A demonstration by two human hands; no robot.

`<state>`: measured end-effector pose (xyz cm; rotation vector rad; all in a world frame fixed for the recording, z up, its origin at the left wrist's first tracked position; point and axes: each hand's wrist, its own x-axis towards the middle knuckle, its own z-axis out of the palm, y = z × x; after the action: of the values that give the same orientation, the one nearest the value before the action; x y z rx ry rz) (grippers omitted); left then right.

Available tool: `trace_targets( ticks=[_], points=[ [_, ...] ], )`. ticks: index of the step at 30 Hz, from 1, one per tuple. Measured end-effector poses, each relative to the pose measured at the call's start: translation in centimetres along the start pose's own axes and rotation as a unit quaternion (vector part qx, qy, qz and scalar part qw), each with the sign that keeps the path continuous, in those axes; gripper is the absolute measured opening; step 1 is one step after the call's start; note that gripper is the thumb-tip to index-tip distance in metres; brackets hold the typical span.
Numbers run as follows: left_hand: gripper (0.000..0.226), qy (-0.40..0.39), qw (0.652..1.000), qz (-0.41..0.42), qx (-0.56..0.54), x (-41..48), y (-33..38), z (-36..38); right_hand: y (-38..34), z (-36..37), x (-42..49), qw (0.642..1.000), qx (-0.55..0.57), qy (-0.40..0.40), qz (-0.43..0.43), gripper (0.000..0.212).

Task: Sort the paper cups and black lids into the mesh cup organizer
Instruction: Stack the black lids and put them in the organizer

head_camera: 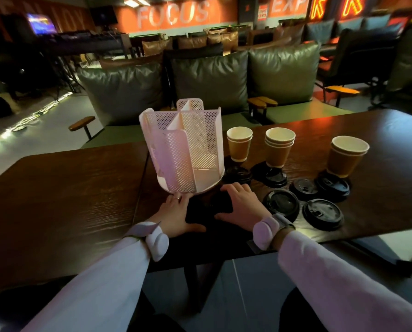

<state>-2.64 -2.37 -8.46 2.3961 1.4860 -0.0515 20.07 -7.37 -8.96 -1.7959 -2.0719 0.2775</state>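
Note:
A white mesh cup organizer (183,149) with several compartments stands on the dark wooden table (63,200), nothing in the compartments that show. Right of it stand three short stacks of brown paper cups: one (239,143) nearest, one (278,146) in the middle, one (346,155) far right. Several black lids (281,204) lie flat on the table in front of the cups. My left hand (176,215) lies flat on the table, fingertips touching the organizer's base. My right hand (242,206) lies flat beside it, holding nothing.
Two tables meet at a seam (141,188) under the organizer. A green cushioned sofa (209,77) runs behind the table. The near table edge (344,238) is close to the lids. Other seats and tables fill the dim room beyond.

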Motion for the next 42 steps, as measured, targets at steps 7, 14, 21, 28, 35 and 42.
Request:
trace_targets(
  ticks=[7,14,21,28,35,42],
  points=[
    [0.109,-0.006,1.0,0.009,0.022,0.6,1.3,0.6,1.4,-0.3,-0.8,0.997,-0.065,-0.046,-0.006,0.067],
    [0.114,-0.01,1.0,0.014,0.021,1.2,1.2,0.6,2.1,-1.0,-0.6,0.999,-0.04,-0.014,-0.011,0.05],
    [0.109,-0.009,0.999,0.034,0.025,2.2,2.5,-0.6,3.7,-2.5,-0.3,0.995,-0.046,0.085,0.019,0.023],
    [0.084,0.01,0.998,0.056,0.011,3.8,6.1,-1.1,6.6,-4.4,-0.3,0.982,-0.107,0.126,0.089,0.02],
    [0.101,-0.052,0.994,0.082,0.049,5.6,8.0,-0.2,10.0,-5.2,-1.5,0.972,-0.127,0.109,0.163,0.026],
    [0.118,-0.054,0.993,0.1,0.037,5.7,7.3,0.6,9.2,-4.5,-1.3,0.984,-0.086,0.097,0.12,0.029]
  ],
)
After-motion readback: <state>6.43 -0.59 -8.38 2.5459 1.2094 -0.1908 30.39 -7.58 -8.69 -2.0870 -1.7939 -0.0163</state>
